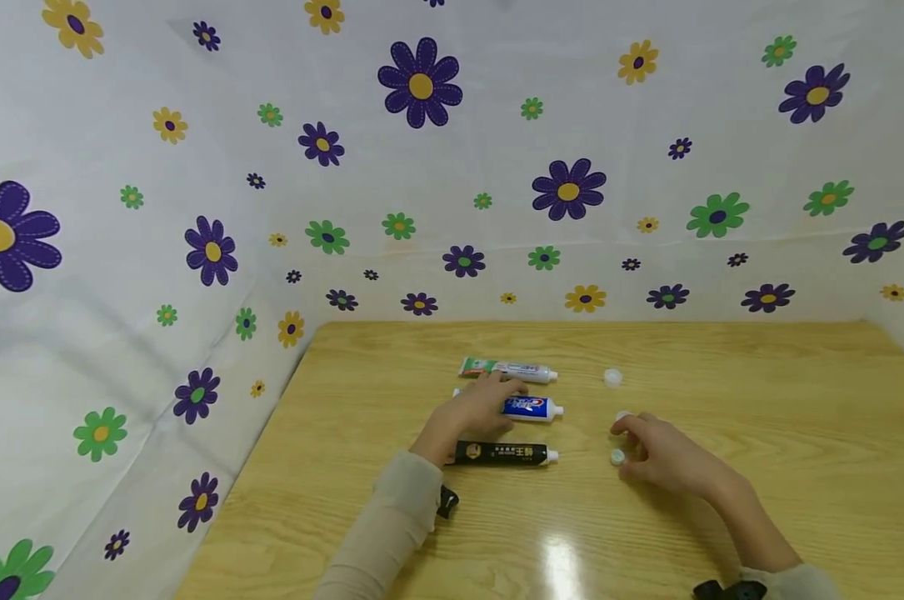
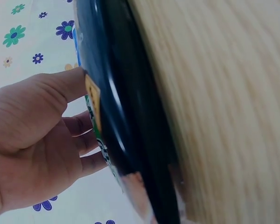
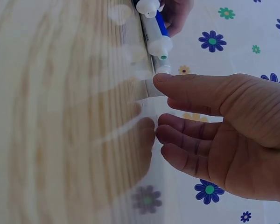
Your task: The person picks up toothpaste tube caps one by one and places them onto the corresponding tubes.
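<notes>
Three uncapped toothpaste tubes lie in a row, nozzles to the right. My left hand (image 1: 481, 404) holds the middle, blue tube (image 1: 528, 407) across its body, thumb on the near side and a finger on the far side. A black tube (image 1: 501, 453) lies nearer me, filling much of the left wrist view. Beyond the blue tube is a white-and-green tube (image 1: 507, 370). My right hand (image 1: 669, 454) hovers low with thumb and fingers apart, beside a cap (image 1: 617, 457) near the thumb and a partly hidden cap (image 1: 622, 414) by the index finger.
Farther back on the wooden table (image 1: 796, 417) sits a translucent cap (image 1: 612, 377), level with the farthest tube. Flower-printed white sheeting (image 1: 489, 158) rises along the table's back and left side. Glare lies near the front.
</notes>
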{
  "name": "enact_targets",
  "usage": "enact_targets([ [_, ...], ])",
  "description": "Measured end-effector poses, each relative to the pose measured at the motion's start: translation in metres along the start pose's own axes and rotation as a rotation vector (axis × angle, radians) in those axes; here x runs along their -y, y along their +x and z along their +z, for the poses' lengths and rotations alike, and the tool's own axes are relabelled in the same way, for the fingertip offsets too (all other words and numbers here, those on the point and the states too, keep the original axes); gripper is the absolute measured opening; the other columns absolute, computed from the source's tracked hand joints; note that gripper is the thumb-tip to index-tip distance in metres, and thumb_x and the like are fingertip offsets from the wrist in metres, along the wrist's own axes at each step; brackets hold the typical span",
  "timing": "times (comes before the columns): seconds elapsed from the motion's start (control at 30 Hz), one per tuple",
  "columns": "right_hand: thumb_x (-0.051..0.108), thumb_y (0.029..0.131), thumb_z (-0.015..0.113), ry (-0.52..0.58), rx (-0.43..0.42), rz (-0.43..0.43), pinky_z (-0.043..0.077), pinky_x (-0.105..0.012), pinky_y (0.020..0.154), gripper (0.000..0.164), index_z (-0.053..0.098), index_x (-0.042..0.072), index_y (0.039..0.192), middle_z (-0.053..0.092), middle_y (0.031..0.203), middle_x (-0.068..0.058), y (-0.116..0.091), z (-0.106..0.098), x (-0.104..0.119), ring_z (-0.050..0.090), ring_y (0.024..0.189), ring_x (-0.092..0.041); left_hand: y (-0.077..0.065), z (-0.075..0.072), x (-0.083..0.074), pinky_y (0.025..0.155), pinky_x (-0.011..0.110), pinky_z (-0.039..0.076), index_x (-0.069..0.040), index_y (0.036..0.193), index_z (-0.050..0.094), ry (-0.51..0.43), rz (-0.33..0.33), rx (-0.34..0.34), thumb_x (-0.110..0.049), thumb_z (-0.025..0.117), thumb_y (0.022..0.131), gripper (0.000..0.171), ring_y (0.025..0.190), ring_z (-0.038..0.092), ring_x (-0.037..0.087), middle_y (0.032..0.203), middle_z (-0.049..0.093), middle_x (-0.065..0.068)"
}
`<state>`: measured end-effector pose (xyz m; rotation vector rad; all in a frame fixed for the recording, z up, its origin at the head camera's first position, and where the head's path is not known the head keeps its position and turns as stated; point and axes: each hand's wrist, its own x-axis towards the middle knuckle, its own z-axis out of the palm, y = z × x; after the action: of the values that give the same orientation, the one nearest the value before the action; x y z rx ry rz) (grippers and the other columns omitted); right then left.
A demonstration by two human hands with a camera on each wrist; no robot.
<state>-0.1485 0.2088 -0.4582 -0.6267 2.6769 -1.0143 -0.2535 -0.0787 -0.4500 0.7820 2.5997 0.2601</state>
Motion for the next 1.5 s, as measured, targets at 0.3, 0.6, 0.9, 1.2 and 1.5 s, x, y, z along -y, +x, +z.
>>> enact_targets([
  [0.3,0.011,0.085,0.077,0.014,0.005,-0.041,0.049,-0.028,0.068,0.033,0.062,-0.001,0.112,0.06,0.094,-0.002,0.002,0.002,0.001,0.055,0.082,-0.013,-0.005,0.001,0.004,0.114,0.045,0.036,-0.019,0.141,0.052,0.006,0.021,-0.023,-0.026,0.067,0.096,0.048,0.146,0.031,0.029,0.152,0.042,0.009],
  [0.6,0.014,0.087,0.076,-0.005,0.015,-0.06,0.047,-0.026,0.067,0.019,0.063,0.007,0.1,0.058,0.089,0.002,0.001,0.006,0.001,0.05,0.078,-0.011,-0.015,0.0,0.001,0.111,0.044,0.04,-0.016,0.147,0.047,-0.024,0.028,-0.042,-0.026,0.067,0.096,0.056,0.136,0.045,0.027,0.15,0.043,0.013],
  [0.9,0.011,0.085,0.077,-0.023,0.015,-0.035,0.045,-0.025,0.066,0.017,0.063,0.009,0.095,0.055,0.085,0.004,-0.002,0.011,0.001,0.047,0.076,-0.01,-0.032,-0.008,-0.007,0.096,0.04,0.05,-0.011,0.147,0.044,-0.045,0.022,-0.209,-0.028,0.059,0.101,0.051,0.112,0.054,0.024,0.129,0.052,0.013],
  [1.2,0.009,0.084,0.076,-0.034,-0.005,-0.019,0.045,-0.025,0.067,0.015,0.064,0.011,0.093,0.055,0.085,0.004,-0.002,0.012,0.001,0.048,0.077,-0.011,-0.054,-0.011,-0.012,0.093,0.043,0.051,-0.006,0.144,0.046,-0.216,0.025,-0.363,-0.024,0.062,0.1,0.051,0.108,0.054,0.026,0.127,0.051,0.016],
  [1.5,0.009,0.086,0.074,-0.055,-0.025,-0.013,0.045,-0.027,0.066,0.011,0.064,0.01,0.091,0.056,0.082,0.004,0.003,0.006,0.0,0.049,0.076,-0.013,-0.073,-0.027,-0.02,0.092,0.045,0.051,-0.004,0.145,0.045,-0.415,-0.036,-0.504,-0.023,0.063,0.099,0.053,0.107,0.053,0.029,0.127,0.051,0.018],
])
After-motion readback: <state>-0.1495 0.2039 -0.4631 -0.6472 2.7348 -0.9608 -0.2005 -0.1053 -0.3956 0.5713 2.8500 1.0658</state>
